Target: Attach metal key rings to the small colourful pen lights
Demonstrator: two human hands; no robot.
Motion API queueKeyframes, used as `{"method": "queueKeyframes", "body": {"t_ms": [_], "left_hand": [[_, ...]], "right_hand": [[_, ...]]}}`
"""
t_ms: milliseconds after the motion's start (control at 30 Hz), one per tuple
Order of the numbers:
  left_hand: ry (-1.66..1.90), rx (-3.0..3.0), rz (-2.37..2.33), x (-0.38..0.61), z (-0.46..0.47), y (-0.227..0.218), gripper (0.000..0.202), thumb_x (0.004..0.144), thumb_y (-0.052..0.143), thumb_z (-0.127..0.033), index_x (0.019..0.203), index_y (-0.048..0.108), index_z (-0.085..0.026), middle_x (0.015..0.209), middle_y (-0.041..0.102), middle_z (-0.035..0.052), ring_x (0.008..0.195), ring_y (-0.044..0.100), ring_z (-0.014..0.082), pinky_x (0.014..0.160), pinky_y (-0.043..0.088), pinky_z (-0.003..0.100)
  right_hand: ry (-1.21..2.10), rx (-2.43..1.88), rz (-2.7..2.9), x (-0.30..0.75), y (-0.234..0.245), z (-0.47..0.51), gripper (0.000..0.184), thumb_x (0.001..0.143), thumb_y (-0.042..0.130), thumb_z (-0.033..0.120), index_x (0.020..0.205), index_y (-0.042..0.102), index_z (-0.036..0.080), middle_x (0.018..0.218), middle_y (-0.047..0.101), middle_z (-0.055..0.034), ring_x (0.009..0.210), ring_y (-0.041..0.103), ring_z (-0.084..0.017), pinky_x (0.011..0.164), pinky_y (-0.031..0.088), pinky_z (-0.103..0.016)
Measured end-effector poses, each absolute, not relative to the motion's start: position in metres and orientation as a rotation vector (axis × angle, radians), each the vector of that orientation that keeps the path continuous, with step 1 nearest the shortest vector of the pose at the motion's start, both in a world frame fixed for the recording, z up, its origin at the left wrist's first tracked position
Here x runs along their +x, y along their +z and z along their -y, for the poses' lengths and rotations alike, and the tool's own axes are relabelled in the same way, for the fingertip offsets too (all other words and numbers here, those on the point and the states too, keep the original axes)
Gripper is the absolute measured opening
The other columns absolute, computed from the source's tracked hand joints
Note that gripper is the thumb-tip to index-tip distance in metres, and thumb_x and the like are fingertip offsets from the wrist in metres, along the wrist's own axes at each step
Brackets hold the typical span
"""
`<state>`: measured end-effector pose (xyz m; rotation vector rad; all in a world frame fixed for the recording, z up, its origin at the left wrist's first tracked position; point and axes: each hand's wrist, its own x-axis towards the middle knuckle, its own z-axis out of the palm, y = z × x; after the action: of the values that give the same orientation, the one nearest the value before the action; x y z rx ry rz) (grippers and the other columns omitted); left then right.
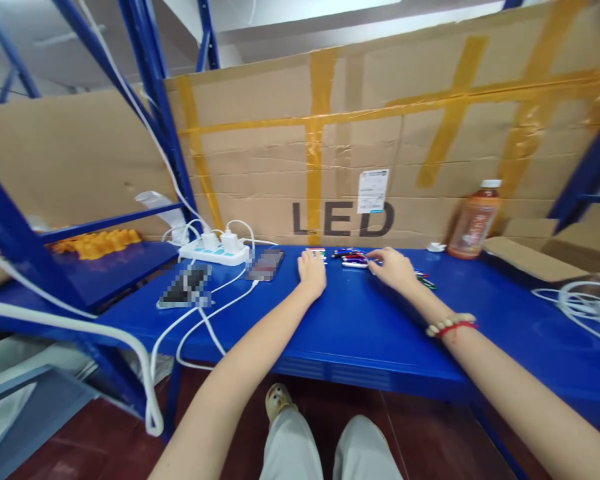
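Both my arms reach forward over a blue metal table [360,327]. My left hand [312,272] rests knuckles up with its fingers curled over a small bunch of coloured pens [316,253] near the far edge. My right hand [393,268] lies beside it, fingers bent onto several loose pens [351,257] scattered on the table; what they pinch is too small to name. A beaded bracelet with red string circles my right wrist [451,326].
A white power strip [213,252] with chargers and trailing white cables sits at the left, with two phones [265,264] beside it. An orange drink bottle [474,220] stands at the right. A taped cardboard wall [390,133] backs the table. Blue shelf posts rise left.
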<state>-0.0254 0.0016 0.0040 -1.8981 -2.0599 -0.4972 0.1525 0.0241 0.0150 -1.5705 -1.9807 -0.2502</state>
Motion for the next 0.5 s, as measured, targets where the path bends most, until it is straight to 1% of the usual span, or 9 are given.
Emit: {"method": "queueKeyframes", "body": {"t_ms": [100, 200, 367, 500], "left_hand": [[-0.477, -1.952, 2.014, -0.024, 0.0, 0.003, 0.043, 0.082, 0.036, -0.009, 0.125, 0.037, -0.007, 0.13, 0.033, 0.0146, 0.12, 0.028, 0.0232, 0.099, 0.025, 0.034], [-0.487, -1.996, 1.953, -0.022, 0.001, 0.001, 0.043, 0.081, 0.043, -0.014, 0.122, 0.039, -0.006, 0.127, 0.036, 0.0151, 0.118, 0.031, 0.0238, 0.099, 0.025, 0.034], [-0.523, -2.02, 1.886, -0.019, 0.0, 0.001, 0.034, 0.082, 0.038, -0.011, 0.115, 0.045, -0.006, 0.12, 0.041, 0.0136, 0.114, 0.034, 0.0226, 0.097, 0.028, 0.033], [-0.527, -2.029, 1.901, -0.018, -0.002, 0.002, 0.034, 0.08, 0.042, -0.012, 0.114, 0.045, -0.007, 0.117, 0.042, 0.0142, 0.112, 0.035, 0.0218, 0.095, 0.028, 0.032]], "right_hand": [[-0.207, -1.495, 1.955, 0.152, 0.011, -0.03, 0.027, 0.076, 0.047, 0.026, 0.096, 0.064, 0.02, 0.091, 0.059, -0.0052, 0.083, 0.054, -0.018, 0.072, 0.04, -0.027], [-0.174, -1.444, 1.948, 0.15, 0.009, -0.031, 0.025, 0.075, 0.049, 0.025, 0.092, 0.066, 0.018, 0.089, 0.06, -0.0048, 0.079, 0.055, -0.017, 0.071, 0.04, -0.026], [-0.121, -1.423, 1.926, 0.144, 0.013, -0.027, 0.023, 0.073, 0.05, 0.023, 0.087, 0.067, 0.017, 0.09, 0.062, -0.0043, 0.076, 0.055, -0.015, 0.07, 0.04, -0.024], [-0.095, -1.419, 1.896, 0.142, 0.014, -0.026, 0.025, 0.07, 0.05, 0.026, 0.084, 0.068, 0.018, 0.088, 0.063, -0.0026, 0.076, 0.055, -0.015, 0.068, 0.041, -0.024]]}}
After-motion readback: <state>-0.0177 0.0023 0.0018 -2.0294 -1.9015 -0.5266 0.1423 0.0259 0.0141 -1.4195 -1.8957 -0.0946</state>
